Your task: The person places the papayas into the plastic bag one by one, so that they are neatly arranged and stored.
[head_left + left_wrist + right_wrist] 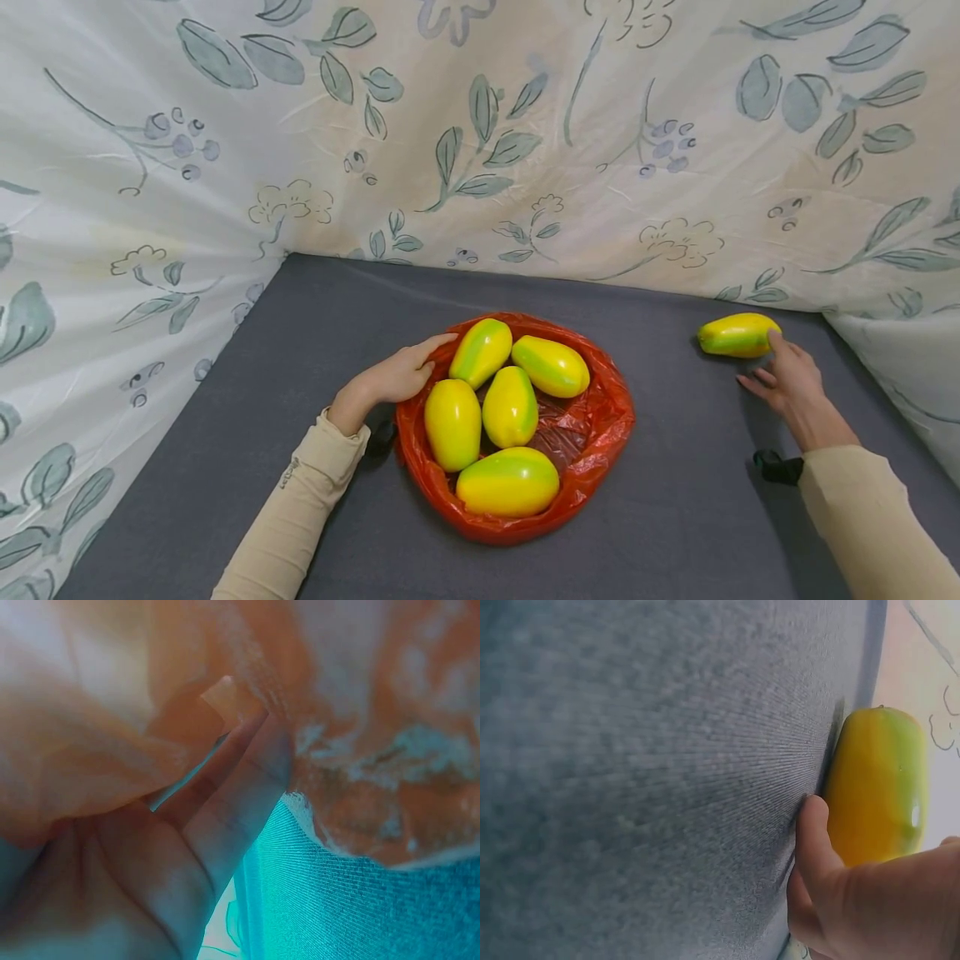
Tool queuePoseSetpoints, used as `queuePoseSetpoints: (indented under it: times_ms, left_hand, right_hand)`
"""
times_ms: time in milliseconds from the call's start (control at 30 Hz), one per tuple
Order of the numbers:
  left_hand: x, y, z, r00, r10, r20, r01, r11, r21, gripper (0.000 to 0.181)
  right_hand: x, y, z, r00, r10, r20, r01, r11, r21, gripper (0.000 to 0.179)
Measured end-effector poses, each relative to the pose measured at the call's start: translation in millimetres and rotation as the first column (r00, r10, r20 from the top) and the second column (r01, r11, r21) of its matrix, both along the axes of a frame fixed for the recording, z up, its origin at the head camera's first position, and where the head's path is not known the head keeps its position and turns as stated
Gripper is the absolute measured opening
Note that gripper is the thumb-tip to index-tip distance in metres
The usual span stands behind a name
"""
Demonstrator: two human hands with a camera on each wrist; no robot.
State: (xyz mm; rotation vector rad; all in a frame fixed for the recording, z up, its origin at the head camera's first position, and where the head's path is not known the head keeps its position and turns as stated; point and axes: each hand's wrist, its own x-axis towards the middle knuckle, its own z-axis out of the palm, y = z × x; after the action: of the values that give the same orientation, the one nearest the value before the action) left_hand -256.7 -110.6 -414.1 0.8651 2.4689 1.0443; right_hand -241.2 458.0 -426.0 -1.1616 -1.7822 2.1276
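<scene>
A red plastic bag (617, 421) with a rolled-down rim stands open on the dark grey surface, holding several yellow-green papayas (510, 408). At its left rim, my left hand (393, 373) holds the plastic; in the left wrist view, the bag's film (390, 802) hides the fingertips and thumb. Another papaya (738, 335) lies on its side near the surface's back right. My right hand (797, 383) is at that papaya's right end, fingers spread and not wrapped round it. The right wrist view shows a finger (817, 832) right beside the papaya (877, 780).
Dark grey cloth (660, 517) covers the work surface. White fabric printed with leaves and flowers (480, 108) hangs along the back and left. More pale fabric (900, 375) borders the right edge, close to the right hand. Each wrist carries a dark strap-mounted device (776, 468).
</scene>
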Motion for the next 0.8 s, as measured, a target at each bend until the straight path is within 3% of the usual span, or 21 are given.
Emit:
queuePoseSetpoints:
  times_ms: [267,400,667,800]
  left_hand:
    - [1.0,-0.3,1.1,1.0,0.0,0.012,0.0,1.0,-0.004,0.052]
    - [0.8,-1.7,1.2,1.0,0.009,0.009,-0.009,1.0,-0.004,0.053]
    - [-0.6,-2.8,0.6,1.0,0.0,0.0,0.0,1.0,-0.015,0.053]
    - [-1.5,-3.6,1.0,1.0,-0.003,-0.002,0.003,1.0,-0.023,0.053]
  right_hand:
    - [7.8,-26,19.8,1.0,0.017,0.004,-0.018,1.0,0.025,0.089]
    - [4.1,-30,21.9,1.0,0.016,0.002,-0.016,0.999,0.05,0.085]
    - [-20.9,12,-7.6,0.999,-0.013,-0.038,0.016,0.996,0.088,0.091]
    - [-25.6,20,-14.5,0.999,-0.026,-0.038,0.029,0.996,0.08,0.095]
